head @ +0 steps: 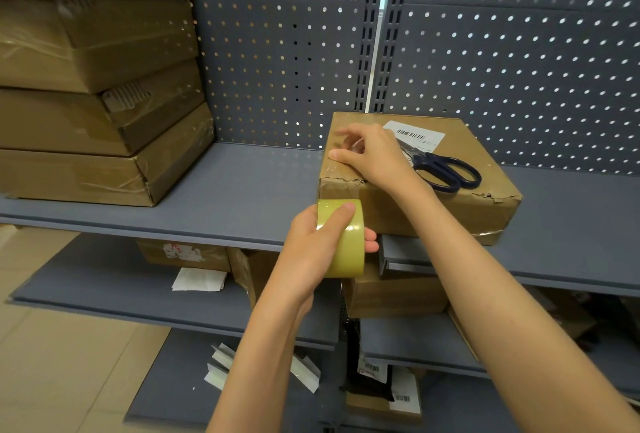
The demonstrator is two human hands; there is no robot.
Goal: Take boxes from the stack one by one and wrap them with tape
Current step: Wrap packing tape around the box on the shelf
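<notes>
Tape roll (343, 238) gripped between left hand (318, 245) fingers (369, 240).

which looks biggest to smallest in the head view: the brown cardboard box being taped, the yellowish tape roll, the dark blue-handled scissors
1. brown cardboard box
2. and 3. unsure: yellowish tape roll and dark blue-handled scissors look alike; the roll is nearer the camera.
</notes>
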